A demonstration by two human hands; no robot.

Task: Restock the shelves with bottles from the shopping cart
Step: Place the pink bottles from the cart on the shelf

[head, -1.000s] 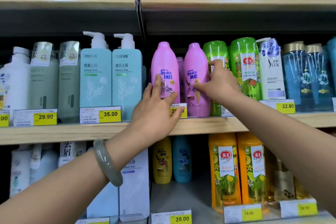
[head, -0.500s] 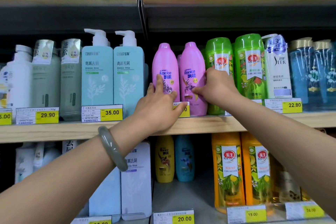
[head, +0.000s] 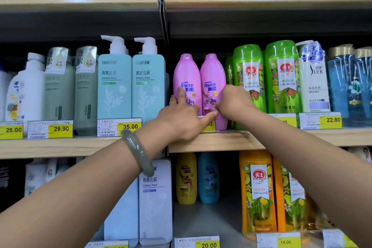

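Two pink Rejoice bottles stand upright side by side, touching, on the middle wooden shelf (head: 225, 141). My left hand (head: 181, 119) lies with fingers apart against the lower front of the left pink bottle (head: 186, 72), thumb stretched toward the neighbour. My right hand (head: 234, 102) is curled around the lower right side of the right pink bottle (head: 212, 74), thumb on its front. A grey-green bangle (head: 138, 153) sits on my left wrist. The shopping cart is out of view.
Green Mewon bottles (head: 248, 74) stand tight against the right of the pink pair, teal pump bottles (head: 114, 86) to the left. Yellow price tags (head: 129, 126) line the shelf edge. Orange bottles (head: 255, 187) and small yellow and blue ones fill the lower shelf.
The right pink bottle has slid left until it touches the left one. My right hand has dropped lower on its side. My left hand stays on the left bottle.
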